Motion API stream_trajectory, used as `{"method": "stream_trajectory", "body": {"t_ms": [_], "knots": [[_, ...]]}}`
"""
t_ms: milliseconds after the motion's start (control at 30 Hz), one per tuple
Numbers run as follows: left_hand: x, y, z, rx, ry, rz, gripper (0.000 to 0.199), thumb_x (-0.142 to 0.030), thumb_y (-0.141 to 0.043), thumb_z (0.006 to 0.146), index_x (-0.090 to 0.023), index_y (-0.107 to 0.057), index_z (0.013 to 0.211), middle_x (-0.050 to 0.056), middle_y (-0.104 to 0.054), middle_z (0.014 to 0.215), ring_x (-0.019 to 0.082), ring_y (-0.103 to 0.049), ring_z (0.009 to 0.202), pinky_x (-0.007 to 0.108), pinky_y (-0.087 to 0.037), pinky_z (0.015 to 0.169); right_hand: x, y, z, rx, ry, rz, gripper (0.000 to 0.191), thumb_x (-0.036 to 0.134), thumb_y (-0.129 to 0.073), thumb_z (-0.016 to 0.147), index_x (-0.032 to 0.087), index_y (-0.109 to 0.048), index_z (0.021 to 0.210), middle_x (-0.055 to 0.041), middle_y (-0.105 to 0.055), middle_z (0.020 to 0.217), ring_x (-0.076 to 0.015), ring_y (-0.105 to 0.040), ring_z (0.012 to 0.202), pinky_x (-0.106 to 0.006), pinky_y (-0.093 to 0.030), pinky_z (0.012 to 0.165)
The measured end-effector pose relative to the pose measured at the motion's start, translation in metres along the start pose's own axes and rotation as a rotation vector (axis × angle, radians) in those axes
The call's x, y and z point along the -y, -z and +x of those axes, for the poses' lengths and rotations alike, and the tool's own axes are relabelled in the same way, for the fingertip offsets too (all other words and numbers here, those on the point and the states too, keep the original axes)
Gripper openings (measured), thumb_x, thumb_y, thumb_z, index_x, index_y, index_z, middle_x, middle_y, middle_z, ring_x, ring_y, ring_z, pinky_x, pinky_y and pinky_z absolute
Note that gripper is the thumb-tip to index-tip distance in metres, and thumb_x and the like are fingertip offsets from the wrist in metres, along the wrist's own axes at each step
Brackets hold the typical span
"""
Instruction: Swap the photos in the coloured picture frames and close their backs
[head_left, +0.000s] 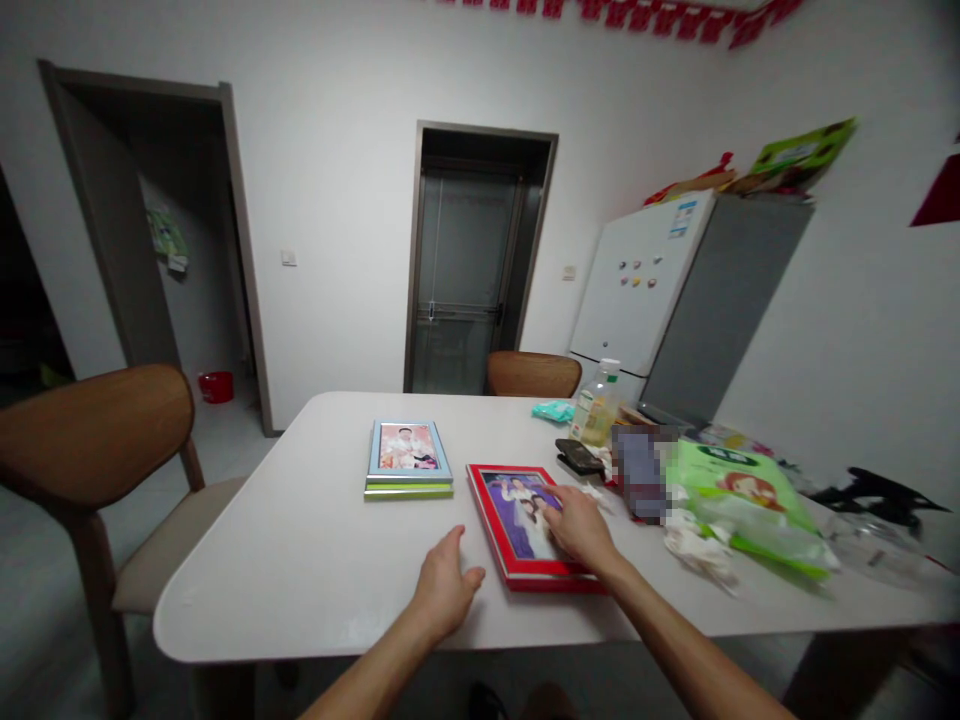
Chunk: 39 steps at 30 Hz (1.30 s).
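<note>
Head view: the red frame lies on the table. Left of it, apart, the left hand is spread, holding nothing; the right hand lies over its right part, grip unclear. Holding opposite edges evenly should steady it better than pressing its front.

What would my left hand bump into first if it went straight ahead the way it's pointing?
Probably the red rectangular picture frame, along its left edge, just ahead of your left hand's fingertips. Height is hard to judge, so the hand might pass over it.
</note>
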<state>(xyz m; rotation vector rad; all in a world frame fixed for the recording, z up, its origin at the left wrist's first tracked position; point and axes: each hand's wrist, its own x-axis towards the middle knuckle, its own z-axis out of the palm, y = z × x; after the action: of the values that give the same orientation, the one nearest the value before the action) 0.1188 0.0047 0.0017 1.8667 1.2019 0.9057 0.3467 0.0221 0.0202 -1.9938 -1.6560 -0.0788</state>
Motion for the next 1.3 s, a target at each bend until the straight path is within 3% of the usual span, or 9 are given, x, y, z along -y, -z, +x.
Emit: {"method": "stream_trajectory", "body": {"t_ms": [100, 267, 467, 733, 833, 933, 1100, 1200, 1300], "knots": [[0.019, 0.026, 0.008, -0.072, 0.048, -0.016, 0.052, -0.018, -0.056, 0.065, -0.007, -0.045, 0.114, 0.016, -0.05, 0.117, 0.025, -0.045, 0.109, 0.033, -0.029, 0.094, 0.054, -0.025, 0.008, 0.066, 0.235, -0.011, 0.037, 0.014, -0.04, 0.07, 0.011, -0.056, 0.104, -0.0119, -0.057, 0.105, -0.02, -0.049, 0.099, -0.031, -0.031, 0.089], [0.044, 0.058, 0.018, -0.179, 0.122, -0.087, 0.049, -0.019, -0.058, 0.064, -0.009, -0.048, 0.111, 0.015, -0.054, 0.112, 0.024, -0.049, 0.104, 0.032, -0.032, 0.091, 0.134, -0.073, 0.032, 0.163, 0.409, 0.016, 0.04, 0.014, -0.048, 0.067, 0.017, -0.053, 0.107, -0.008, -0.056, 0.108, -0.0177, -0.047, 0.1, -0.027, -0.032, 0.087], [0.059, 0.069, 0.024, -0.264, 0.223, -0.292, 0.044, -0.018, -0.063, 0.061, -0.012, -0.051, 0.102, 0.013, -0.055, 0.11, 0.022, -0.051, 0.101, 0.03, -0.036, 0.087, 0.163, -0.093, 0.044, 0.197, 0.436, -0.031, 0.037, 0.014, -0.051, 0.067, 0.018, -0.052, 0.104, -0.0113, -0.053, 0.106, -0.022, -0.045, 0.097, -0.033, -0.032, 0.081], [0.051, 0.07, 0.016, -0.28, 0.379, -0.712, 0.041, -0.039, -0.062, 0.065, -0.01, -0.053, 0.093, 0.012, -0.062, 0.085, 0.02, -0.06, 0.081, 0.031, -0.045, 0.069, 0.16, -0.064, 0.007, 0.178, 0.509, 0.015, 0.026, 0.016, -0.05, 0.068, 0.018, -0.053, 0.094, -0.007, -0.051, 0.096, -0.0192, -0.043, 0.092, -0.028, -0.033, 0.077], [0.032, 0.066, 0.006, -0.259, 0.298, -0.838, 0.046, -0.046, -0.06, 0.065, -0.011, -0.055, 0.094, 0.011, -0.063, 0.088, 0.02, -0.06, 0.082, 0.029, -0.046, 0.07, 0.167, -0.044, -0.014, 0.124, 0.499, 0.182, 0.025, 0.015, -0.049, 0.068, 0.018, -0.053, 0.093, -0.0073, -0.051, 0.093, -0.0193, -0.044, 0.089, -0.03, -0.035, 0.077], [0.012, 0.062, -0.002, -0.307, 0.081, -0.909, 0.045, -0.041, -0.059, 0.068, -0.014, -0.052, 0.104, 0.009, -0.06, 0.103, 0.021, -0.055, 0.096, 0.028, -0.043, 0.08, 0.173, -0.025, -0.035, 0.137, 0.489, 0.378, 0.022, 0.013, -0.05, 0.066, 0.018, -0.053, 0.088, -0.0071, -0.052, 0.092, -0.0194, -0.045, 0.089, -0.032, -0.036, 0.079], [-0.013, 0.067, -0.019, -0.431, -0.092, -0.619, 0.037, -0.028, -0.053, 0.074, -0.013, -0.051, 0.107, 0.009, -0.059, 0.106, 0.022, -0.053, 0.099, 0.03, -0.04, 0.086, 0.176, -0.003, -0.053, 0.273, 0.359, 0.844, 0.024, 0.014, -0.051, 0.063, 0.02, -0.055, 0.087, -0.0059, -0.051, 0.108, -0.0201, -0.042, 0.106, -0.035, -0.031, 0.091], [-0.02, 0.073, -0.031, -0.383, -0.206, -0.361, 0.036, -0.023, -0.047, 0.077, -0.016, -0.046, 0.113, 0.007, -0.056, 0.111, 0.02, -0.052, 0.101, 0.03, -0.042, 0.085, 0.174, 0.008, -0.055, 0.369, 0.1, 1.224, 0.031, 0.026, -0.048, 0.07, 0.022, -0.051, 0.101, -0.0062, -0.052, 0.111, -0.0208, -0.045, 0.106, -0.036, -0.036, 0.086], [-0.022, 0.074, -0.044, -0.298, -0.366, -0.012, 0.038, -0.016, -0.043, 0.077, -0.02, -0.046, 0.115, 0.006, -0.055, 0.113, 0.019, -0.051, 0.102, 0.031, -0.041, 0.088, 0.168, 0.018, -0.055, 0.321, -0.134, 1.52, 0.045, 0.04, -0.045, 0.074, 0.024, -0.041, 0.115, -0.0075, -0.055, 0.109, -0.0216, -0.052, 0.098, -0.034, -0.043, 0.074]]}}
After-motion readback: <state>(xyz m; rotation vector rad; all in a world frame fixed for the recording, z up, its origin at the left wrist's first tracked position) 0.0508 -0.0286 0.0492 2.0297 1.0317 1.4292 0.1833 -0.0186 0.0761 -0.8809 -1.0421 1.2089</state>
